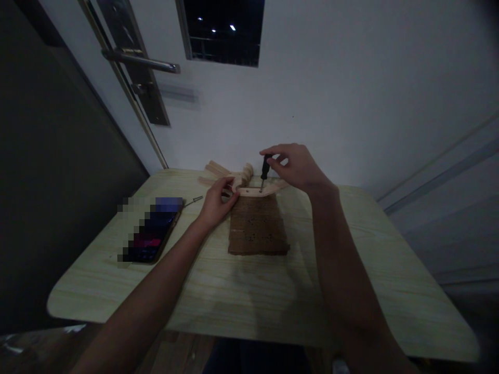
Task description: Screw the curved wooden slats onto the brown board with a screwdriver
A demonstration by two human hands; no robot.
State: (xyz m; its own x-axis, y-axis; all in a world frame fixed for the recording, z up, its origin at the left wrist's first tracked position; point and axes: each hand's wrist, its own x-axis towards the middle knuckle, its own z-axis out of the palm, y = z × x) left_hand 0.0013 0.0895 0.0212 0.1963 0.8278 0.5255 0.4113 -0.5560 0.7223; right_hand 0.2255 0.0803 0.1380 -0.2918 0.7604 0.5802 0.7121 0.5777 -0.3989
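One screwdriver in R fingers, nr far tbl edge

The screwdriver handle is black, the wooden strip beige.

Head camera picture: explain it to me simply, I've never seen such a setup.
There is no machine here: you are looking at a person's two bare hands. The camera is worn on their head, looking forward and down, so the forearms reach in from the bottom. The right hand holds a black-handled screwdriver, tip down at a pale wooden piece. The left hand holds that piece near its left end. It sits at the far edge of a brown slab on the table. To the left lies a phone, its picture partly pixelated.
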